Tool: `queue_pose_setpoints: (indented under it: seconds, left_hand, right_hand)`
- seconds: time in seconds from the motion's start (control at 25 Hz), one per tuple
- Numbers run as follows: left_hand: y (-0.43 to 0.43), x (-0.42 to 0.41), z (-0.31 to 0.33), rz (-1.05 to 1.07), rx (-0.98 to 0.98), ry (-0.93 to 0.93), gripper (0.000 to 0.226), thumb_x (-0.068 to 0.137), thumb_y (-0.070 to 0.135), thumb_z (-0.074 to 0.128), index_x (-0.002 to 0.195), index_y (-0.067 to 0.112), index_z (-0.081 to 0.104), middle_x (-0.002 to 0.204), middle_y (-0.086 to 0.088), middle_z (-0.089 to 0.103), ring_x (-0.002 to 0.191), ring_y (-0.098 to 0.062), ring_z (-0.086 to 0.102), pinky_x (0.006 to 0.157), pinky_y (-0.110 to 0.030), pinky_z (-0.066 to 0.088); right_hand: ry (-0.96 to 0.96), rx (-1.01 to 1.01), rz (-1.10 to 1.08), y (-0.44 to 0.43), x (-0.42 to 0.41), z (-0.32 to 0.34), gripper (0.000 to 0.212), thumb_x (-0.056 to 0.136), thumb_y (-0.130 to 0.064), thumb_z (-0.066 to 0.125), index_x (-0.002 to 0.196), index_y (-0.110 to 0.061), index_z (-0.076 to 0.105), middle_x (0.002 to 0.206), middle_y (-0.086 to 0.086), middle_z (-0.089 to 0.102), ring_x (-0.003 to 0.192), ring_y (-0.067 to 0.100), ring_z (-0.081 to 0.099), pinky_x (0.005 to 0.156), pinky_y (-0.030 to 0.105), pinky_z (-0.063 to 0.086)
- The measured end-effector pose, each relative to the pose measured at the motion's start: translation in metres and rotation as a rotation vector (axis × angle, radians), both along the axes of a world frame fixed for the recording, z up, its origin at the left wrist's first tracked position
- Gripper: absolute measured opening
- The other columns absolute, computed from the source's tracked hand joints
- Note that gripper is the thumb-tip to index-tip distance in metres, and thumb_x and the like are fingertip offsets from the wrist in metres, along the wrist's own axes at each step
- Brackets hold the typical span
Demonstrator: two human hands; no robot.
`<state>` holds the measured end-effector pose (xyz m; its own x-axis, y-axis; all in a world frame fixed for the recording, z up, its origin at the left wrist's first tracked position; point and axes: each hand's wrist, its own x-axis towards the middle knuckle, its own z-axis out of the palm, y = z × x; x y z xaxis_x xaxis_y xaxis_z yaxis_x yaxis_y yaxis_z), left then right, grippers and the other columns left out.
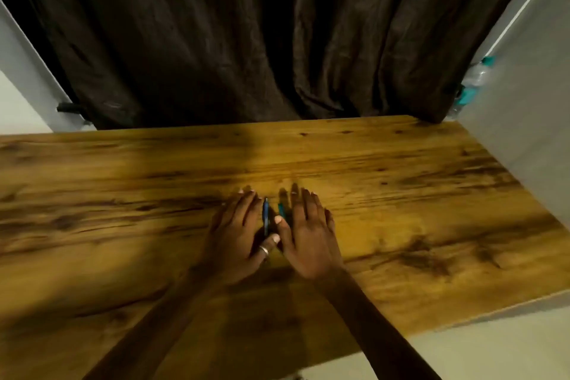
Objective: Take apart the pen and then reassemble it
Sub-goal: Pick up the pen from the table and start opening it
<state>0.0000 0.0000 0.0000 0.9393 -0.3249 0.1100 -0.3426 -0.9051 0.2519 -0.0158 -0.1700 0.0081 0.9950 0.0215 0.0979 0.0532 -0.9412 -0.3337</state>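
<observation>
Nothing is gripped: left hand [239, 227] and right hand [310, 230] are laid flat, palms down, fingers spread. The blue pen [265, 219] is seen between them on the wooden table [401, 194], beside a teal piece [281, 209].

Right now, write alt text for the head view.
Two bare hands, left hand and right hand, lie flat side by side on a wooden table, with a blue pen and a teal piece in the gap between them. A dark curtain hangs behind.
</observation>
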Motion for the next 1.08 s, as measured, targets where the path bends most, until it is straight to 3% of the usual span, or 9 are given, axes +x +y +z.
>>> queue_pose_setpoints:
  seconds: [0.2,0.44,0.56,0.72,0.8,0.88,0.96,1.08]
  left_hand:
    - [-0.001,0.013,-0.031,-0.032,-0.069,-0.203,0.076,0.093,0.061,0.035,0.151,0.012,0.039,0.16,-0.009,0.037,0.15,-0.029,0.028,0.116,-0.05,0.032]
    - [-0.006,0.018,-0.034,0.067,-0.194,-0.213,0.065,0.092,0.059,0.047,0.142,0.017,0.049,0.144,-0.007,0.052,0.133,-0.027,0.046,0.106,-0.04,0.04]
    - [-0.009,0.018,-0.042,0.076,-0.189,-0.255,0.06,0.083,0.06,0.057,0.13,0.022,0.056,0.128,-0.002,0.059,0.121,-0.024,0.052,0.096,-0.04,0.047]
    - [-0.018,0.012,-0.037,0.133,-0.112,-0.168,0.063,0.076,0.06,0.063,0.125,0.02,0.06,0.123,-0.002,0.063,0.114,-0.025,0.056,0.091,-0.039,0.05]
    - [-0.025,0.004,-0.025,0.172,-0.118,-0.156,0.045,0.075,0.05,0.066,0.109,0.02,0.066,0.108,-0.002,0.069,0.098,-0.025,0.062,0.072,-0.034,0.05]
    - [-0.031,-0.001,-0.019,0.185,-0.104,-0.15,0.02,0.076,0.04,0.064,0.081,0.021,0.066,0.083,-0.003,0.068,0.077,-0.025,0.062,0.053,-0.03,0.038]
    - [-0.034,-0.001,-0.016,0.218,-0.1,-0.128,0.022,0.079,0.036,0.06,0.065,0.019,0.057,0.067,-0.003,0.059,0.071,-0.027,0.058,0.05,-0.029,0.033]
    - [-0.034,0.003,-0.01,0.298,-0.151,-0.104,0.029,0.078,0.038,0.062,0.06,0.017,0.053,0.062,-0.001,0.054,0.065,-0.025,0.057,0.051,-0.028,0.037]
  right_hand:
    - [-0.266,0.023,0.097,-0.008,0.029,-0.032,0.05,0.1,-0.047,0.039,0.138,-0.017,0.049,0.146,0.011,0.049,0.134,0.03,0.044,0.103,0.046,0.043]
    - [-0.364,0.039,0.136,-0.007,0.046,-0.04,0.044,0.097,-0.049,0.044,0.122,-0.018,0.062,0.12,0.008,0.065,0.109,0.027,0.059,0.084,0.041,0.053]
    - [-0.463,-0.007,0.133,-0.01,0.05,-0.049,0.035,0.096,-0.043,0.046,0.112,-0.02,0.066,0.112,0.006,0.069,0.101,0.024,0.062,0.075,0.034,0.053]
    - [-0.537,0.013,0.114,-0.015,0.044,-0.054,0.027,0.094,-0.036,0.05,0.103,-0.02,0.07,0.104,0.005,0.072,0.096,0.024,0.064,0.069,0.031,0.048]
    - [-0.537,0.064,0.122,-0.008,0.038,-0.049,0.025,0.096,-0.034,0.051,0.102,-0.019,0.07,0.103,0.004,0.072,0.094,0.022,0.063,0.073,0.034,0.052]
    - [-0.554,0.077,0.154,-0.002,0.035,-0.045,0.024,0.096,-0.033,0.052,0.104,-0.018,0.069,0.105,0.006,0.071,0.095,0.023,0.063,0.077,0.037,0.053]
    - [-0.566,0.079,0.183,0.001,0.037,-0.042,0.025,0.095,-0.033,0.052,0.104,-0.018,0.069,0.105,0.006,0.071,0.096,0.023,0.063,0.077,0.037,0.053]
    - [-0.56,0.083,0.188,0.004,0.049,-0.035,0.022,0.093,-0.034,0.054,0.099,-0.02,0.07,0.1,0.004,0.072,0.093,0.022,0.065,0.072,0.036,0.054]
